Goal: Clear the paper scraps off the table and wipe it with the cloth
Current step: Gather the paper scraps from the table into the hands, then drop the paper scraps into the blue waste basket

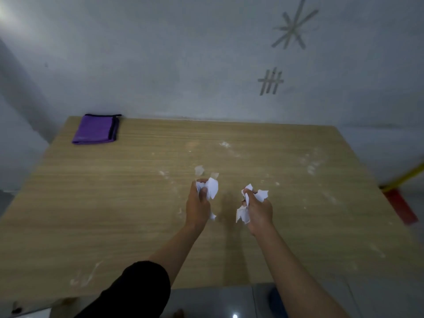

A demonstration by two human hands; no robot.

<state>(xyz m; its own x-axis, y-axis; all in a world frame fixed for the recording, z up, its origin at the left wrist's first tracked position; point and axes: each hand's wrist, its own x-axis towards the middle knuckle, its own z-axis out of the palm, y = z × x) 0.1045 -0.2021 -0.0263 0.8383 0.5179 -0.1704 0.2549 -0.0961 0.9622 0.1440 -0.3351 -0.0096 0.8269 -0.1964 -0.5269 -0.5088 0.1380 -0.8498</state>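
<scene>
Both hands hover above the middle of the wooden table (114,203). My left hand (197,205) is closed around a bunch of white paper scraps (212,188). My right hand (259,208) grips another bunch of white paper scraps (243,214) that stick out above and below the fist. Two small pale scraps (199,170) lie on the table just beyond my left hand. The folded purple cloth (96,129) rests flat at the table's far left corner, well away from both hands. White dusty smears (311,168) mark the tabletop.
The table stands against a grey wall (183,65) with tape marks. To the right of the table, on the floor, are a red object (401,206) and a yellow handle (408,175). Grey tiled floor (218,299) shows at the near edge.
</scene>
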